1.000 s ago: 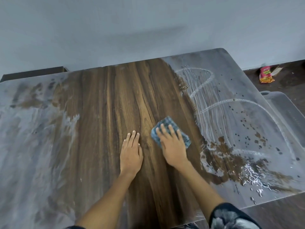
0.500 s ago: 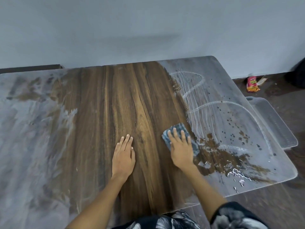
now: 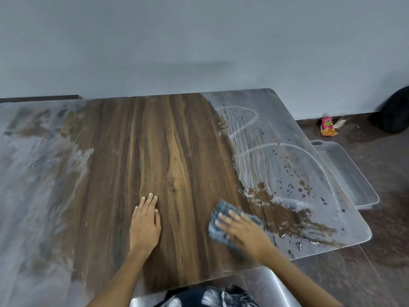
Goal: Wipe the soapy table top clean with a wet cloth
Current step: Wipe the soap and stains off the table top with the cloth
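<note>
The wooden table top (image 3: 177,151) shows bare brown grain down its middle. White soapy film (image 3: 287,165) covers its right part and another soapy patch (image 3: 33,173) covers its left part. My right hand (image 3: 243,233) presses flat, fingers straight, on a blue-grey wet cloth (image 3: 223,210) near the table's front edge, at the border of the right soapy area. My left hand (image 3: 145,222) rests flat on the bare wood, to the left of the cloth.
A grey plastic tray (image 3: 352,180) lies on the floor beyond the table's right edge. A red snack packet (image 3: 328,126) and a dark bag (image 3: 396,114) sit on the floor by the wall. A metal chair edge (image 3: 276,282) shows below the table's front.
My right hand has slid the cloth toward the front edge of the table, beside the wet soapy patch. The view has shifted a little; my left hand stays flat on the wood.
</note>
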### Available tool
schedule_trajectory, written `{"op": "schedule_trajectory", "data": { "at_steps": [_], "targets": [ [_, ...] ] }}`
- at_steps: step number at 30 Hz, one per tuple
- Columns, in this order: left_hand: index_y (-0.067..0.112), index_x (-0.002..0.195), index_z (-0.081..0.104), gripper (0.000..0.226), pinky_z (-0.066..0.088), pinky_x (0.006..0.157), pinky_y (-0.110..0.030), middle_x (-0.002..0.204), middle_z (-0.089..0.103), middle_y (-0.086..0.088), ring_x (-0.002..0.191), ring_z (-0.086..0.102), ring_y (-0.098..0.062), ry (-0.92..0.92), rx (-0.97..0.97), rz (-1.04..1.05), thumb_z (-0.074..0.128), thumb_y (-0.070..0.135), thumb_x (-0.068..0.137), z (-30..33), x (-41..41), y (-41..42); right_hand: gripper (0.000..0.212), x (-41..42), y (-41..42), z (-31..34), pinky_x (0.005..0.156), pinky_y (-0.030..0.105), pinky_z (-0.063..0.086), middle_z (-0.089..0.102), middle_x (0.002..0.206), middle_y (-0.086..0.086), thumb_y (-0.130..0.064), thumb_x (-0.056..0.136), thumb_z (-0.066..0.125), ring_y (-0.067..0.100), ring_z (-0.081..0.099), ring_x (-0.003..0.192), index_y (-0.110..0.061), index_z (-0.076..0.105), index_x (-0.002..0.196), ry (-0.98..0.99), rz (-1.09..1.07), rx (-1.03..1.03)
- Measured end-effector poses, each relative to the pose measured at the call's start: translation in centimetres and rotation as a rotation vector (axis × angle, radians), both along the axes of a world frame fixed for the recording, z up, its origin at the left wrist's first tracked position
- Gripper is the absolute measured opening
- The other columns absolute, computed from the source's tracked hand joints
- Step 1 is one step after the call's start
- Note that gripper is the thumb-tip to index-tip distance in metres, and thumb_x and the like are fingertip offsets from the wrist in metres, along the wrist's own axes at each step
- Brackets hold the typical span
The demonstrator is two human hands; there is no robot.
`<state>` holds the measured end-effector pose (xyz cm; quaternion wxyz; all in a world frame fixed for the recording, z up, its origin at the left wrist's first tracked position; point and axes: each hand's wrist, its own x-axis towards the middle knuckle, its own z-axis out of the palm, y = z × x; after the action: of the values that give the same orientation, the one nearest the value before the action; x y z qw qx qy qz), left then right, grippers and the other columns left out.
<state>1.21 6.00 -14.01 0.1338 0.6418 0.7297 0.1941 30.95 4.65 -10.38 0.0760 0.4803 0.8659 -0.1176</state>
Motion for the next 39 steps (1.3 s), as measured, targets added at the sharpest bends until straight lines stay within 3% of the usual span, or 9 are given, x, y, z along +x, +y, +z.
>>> {"op": "schedule_trajectory", "data": {
  "at_steps": [2, 5, 11, 14, 17, 20, 23, 32, 39],
  "targets": [
    [0.006, 0.137, 0.040, 0.042, 0.019, 0.114, -0.040, 0.146, 0.036, -0.008, 0.139, 0.026, -0.023, 0.012, -0.029, 0.063, 0.038, 0.010, 0.096, 0.1, 1.0, -0.7, 0.050, -0.4, 2.0, 0.4, 0.116, 0.034, 0.010, 0.021, 0.150, -0.016, -0.049, 0.096, 0.008, 0.009, 0.006, 0.139, -0.038, 0.016, 0.144, 0.088, -0.111, -0.067],
    [0.007, 0.140, 0.035, 0.044, 0.015, 0.115, -0.041, 0.149, 0.030, -0.007, 0.141, 0.020, -0.024, 0.035, -0.065, 0.170, 0.033, 0.012, 0.097, 0.3, 3.1, -2.7, 0.047, -3.9, 2.3, 0.0, 0.115, 0.038, -0.004, 0.005, 0.155, -0.009, -0.025, 0.101, 0.022, 0.022, -0.005, 0.143, -0.031, 0.013, 0.147, 0.155, -0.245, -0.012],
    [0.007, 0.142, 0.032, 0.045, 0.011, 0.116, -0.039, 0.151, 0.028, -0.007, 0.141, 0.018, -0.024, 0.026, -0.081, 0.242, 0.032, 0.016, 0.098, 0.1, 5.7, -6.3, 0.050, -5.6, -3.2, -0.6, 0.109, 0.037, -0.013, 0.014, 0.155, -0.006, -0.018, 0.098, 0.035, 0.026, 0.003, 0.143, -0.028, 0.023, 0.145, 0.160, 0.132, -0.031],
    [0.007, 0.142, 0.030, 0.045, 0.011, 0.116, -0.038, 0.152, 0.025, -0.006, 0.142, 0.015, -0.023, 0.028, -0.089, 0.253, 0.031, 0.017, 0.099, 0.1, 6.2, -7.6, 0.064, -1.6, -5.7, -2.0, 0.109, 0.041, 0.001, 0.026, 0.151, -0.009, -0.012, 0.086, 0.056, 0.023, 0.022, 0.140, -0.033, 0.031, 0.141, 0.121, 0.278, 0.007],
    [0.009, 0.143, 0.028, 0.045, 0.012, 0.117, -0.039, 0.152, 0.024, -0.005, 0.142, 0.014, -0.022, 0.044, -0.100, 0.308, 0.029, 0.019, 0.099, 0.1, 7.1, -8.9, 0.085, 3.1, -5.6, -1.0, 0.107, 0.040, 0.018, 0.035, 0.144, -0.013, -0.014, 0.066, 0.079, 0.016, 0.038, 0.132, -0.038, 0.039, 0.136, 0.069, 0.114, 0.051],
    [0.010, 0.144, 0.026, 0.046, 0.009, 0.116, -0.038, 0.153, 0.020, -0.004, 0.143, 0.011, -0.022, 0.041, -0.120, 0.367, 0.027, 0.019, 0.100, 0.4, 8.6, -9.9, 0.063, 5.8, -3.5, -0.1, 0.112, 0.033, -0.002, 0.008, 0.151, -0.015, -0.014, 0.093, 0.050, 0.017, 0.009, 0.143, -0.039, 0.020, 0.143, 0.094, -0.082, 0.023],
    [0.011, 0.144, 0.027, 0.045, 0.007, 0.115, -0.039, 0.154, 0.020, -0.004, 0.143, 0.009, -0.024, -0.003, -0.122, 0.425, 0.027, 0.017, 0.099, 0.8, 9.6, -10.0, 0.058, 3.0, -2.6, 0.1, 0.114, 0.037, -0.007, 0.002, 0.154, -0.011, -0.012, 0.098, 0.036, 0.024, -0.002, 0.144, -0.038, 0.015, 0.145, 0.121, -0.233, 0.084],
    [0.006, 0.134, 0.043, 0.041, 0.008, 0.115, -0.049, 0.151, 0.028, -0.008, 0.142, 0.010, -0.028, -0.241, -0.092, 0.606, 0.038, 0.003, 0.093, 2.0, 10.5, -8.2, 0.051, -2.1, -7.1, -0.6, 0.109, 0.031, -0.014, 0.009, 0.155, -0.011, -0.014, 0.097, 0.039, 0.018, -0.001, 0.143, -0.034, 0.029, 0.142, 0.207, 0.249, -0.026],
    [0.008, 0.135, 0.041, 0.046, -0.002, 0.115, -0.045, 0.152, 0.026, -0.006, 0.143, 0.007, -0.024, -0.176, -0.063, 0.538, 0.038, 0.000, 0.091, 1.9, 11.8, -6.5, 0.048, 7.2, -6.1, -0.8, 0.115, 0.026, -0.003, 0.023, 0.142, -0.022, -0.014, 0.089, 0.052, 0.013, 0.016, 0.140, -0.039, 0.048, 0.129, 0.278, 0.051, -0.015]
  ]
}}
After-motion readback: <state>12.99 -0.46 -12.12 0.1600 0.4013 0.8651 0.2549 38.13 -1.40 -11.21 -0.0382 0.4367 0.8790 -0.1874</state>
